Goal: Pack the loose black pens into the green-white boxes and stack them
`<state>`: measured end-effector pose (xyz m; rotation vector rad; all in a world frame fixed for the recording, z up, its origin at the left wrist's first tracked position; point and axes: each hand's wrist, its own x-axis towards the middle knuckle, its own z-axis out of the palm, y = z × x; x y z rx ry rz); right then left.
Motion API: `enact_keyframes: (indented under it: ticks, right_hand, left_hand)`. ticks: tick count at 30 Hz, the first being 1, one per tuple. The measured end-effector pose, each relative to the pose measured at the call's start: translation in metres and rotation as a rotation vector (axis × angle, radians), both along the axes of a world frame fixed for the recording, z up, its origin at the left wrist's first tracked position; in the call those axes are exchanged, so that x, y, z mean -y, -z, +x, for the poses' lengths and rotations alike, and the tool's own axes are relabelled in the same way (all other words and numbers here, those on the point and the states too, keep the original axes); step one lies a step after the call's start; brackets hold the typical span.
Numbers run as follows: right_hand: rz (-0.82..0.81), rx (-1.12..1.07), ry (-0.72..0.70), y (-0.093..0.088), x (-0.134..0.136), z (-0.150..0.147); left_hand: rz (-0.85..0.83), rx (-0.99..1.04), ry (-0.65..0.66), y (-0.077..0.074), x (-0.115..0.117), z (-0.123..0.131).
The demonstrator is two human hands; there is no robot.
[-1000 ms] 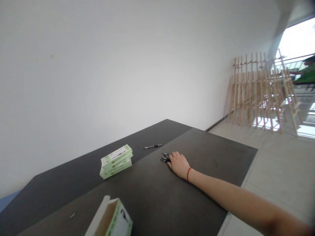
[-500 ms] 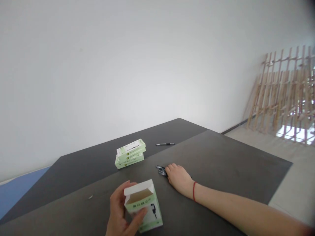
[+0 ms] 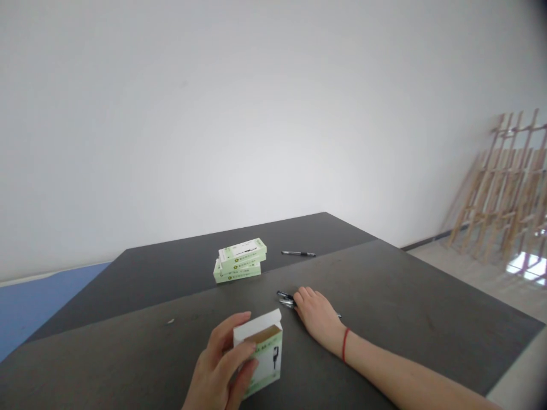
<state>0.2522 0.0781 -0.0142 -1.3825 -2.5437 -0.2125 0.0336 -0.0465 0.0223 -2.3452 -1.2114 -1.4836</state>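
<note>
My left hand (image 3: pixel 226 361) is wrapped around a small green-and-white pen box (image 3: pixel 267 364) at the near edge of the view. The box stands upright with its top flap raised, and a dark pen is printed on its side. To the right, my right hand (image 3: pixel 316 313) lies on the table with its fingers closed over several black-and-clear pens (image 3: pixel 287 302). Pen ends stick out to the left of the fingers, and one tip shows on the right. The fingers hide the pens' middles.
Several green-and-white pen boxes (image 3: pixel 241 259) lie in a stack farther back. A single pen (image 3: pixel 298 254) lies to their right on the dark table (image 3: pixel 410 296). A white scrap (image 3: pixel 170 321) is on the left. Wooden racks (image 3: pixel 508 182) lean at the far right.
The box in my left hand has turned and looks narrower, with the fingers farther around it. My right hand stays at the pens. The whole view has shifted slightly.
</note>
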Motion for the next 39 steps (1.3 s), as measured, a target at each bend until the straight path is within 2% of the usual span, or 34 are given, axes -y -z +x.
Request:
enact_keyframes:
  ticks: [3, 6, 9, 11, 13, 15, 17, 19, 22, 27, 30, 33, 39]
  right_hand:
    - [-0.015, -0.074, -0.004, -0.004, 0.0, 0.0]
    - [-0.038, -0.203, -0.009, -0.014, -0.001, 0.003]
    - [-0.052, -0.357, -0.005, -0.033, 0.002, 0.007]
    - [-0.09, -0.541, -0.033, -0.051, 0.009, 0.007]
    - [-0.236, -0.918, -0.151, -0.074, 0.02, 0.004]
    - [-0.479, -1.364, -0.36, -0.099, 0.034, -0.003]
    - [-0.656, -1.592, -0.551, -0.122, 0.05, -0.014]
    - [-0.744, -1.704, -0.688, -0.137, 0.064, -0.028]
    - [-0.765, -1.735, -0.817, -0.143, 0.076, -0.049]
    - [-0.543, -1.637, -0.798, -0.128, 0.072, -0.068]
    - [-0.395, -1.514, -0.756, -0.118, 0.068, -0.065]
    - [-0.303, -1.338, -0.727, -0.111, 0.067, -0.056]
    - [-0.279, -1.164, -0.635, -0.104, 0.065, -0.041]
  left_hand:
    - [-0.033, -0.026, -0.019, -0.012, 0.001, -0.003]
    - [-0.084, 0.026, -0.024, -0.016, 0.001, -0.005]
    - [-0.119, 0.092, -0.033, -0.015, 0.001, -0.003]
    - [-0.133, 0.107, -0.036, -0.015, 0.001, -0.002]
    - [-0.138, 0.103, -0.039, -0.016, 0.002, -0.002]
    - [-0.14, 0.082, -0.026, -0.019, 0.002, -0.002]
    - [-0.146, 0.036, -0.014, -0.024, 0.002, -0.001]
    - [-0.161, -0.028, 0.002, -0.028, 0.001, 0.0]
    - [-0.178, -0.073, 0.021, -0.032, 0.0, 0.001]
    - [-0.173, -0.029, -0.001, -0.025, -0.003, -0.001]
    - [-0.185, -0.035, -0.049, -0.02, -0.003, -0.001]
    - [-0.194, -0.038, -0.049, -0.022, -0.002, 0.001]
    - [-0.227, -0.026, 0.027, -0.027, -0.001, 0.005]
